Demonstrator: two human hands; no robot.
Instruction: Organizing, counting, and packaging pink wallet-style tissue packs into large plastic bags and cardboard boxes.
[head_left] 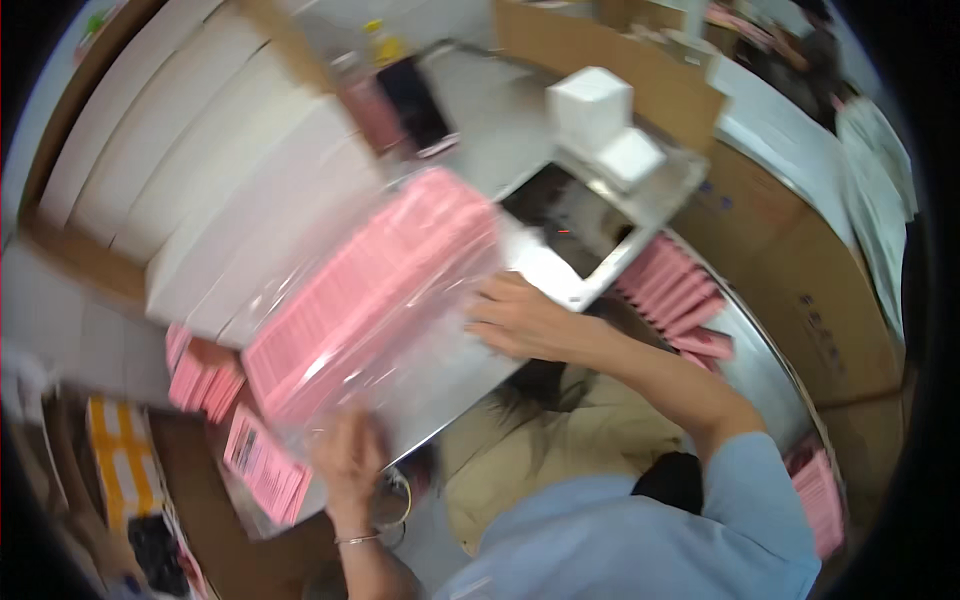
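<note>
A long, straight block of thin, pale-pink pieces (370, 285), packed tightly side by side in a neat row and loosely covered by crinkled, glossy clear plastic film (385, 350), lay slantwise on the grey metal tabletop (440, 405), its far end toward the upper right.

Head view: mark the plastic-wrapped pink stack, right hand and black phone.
Plastic-wrapped pink stack (368, 288): head view, middle of its upper face.
Right hand (514, 316): head view, back of the hand.
Black phone (414, 106): head view, dark face.
</note>
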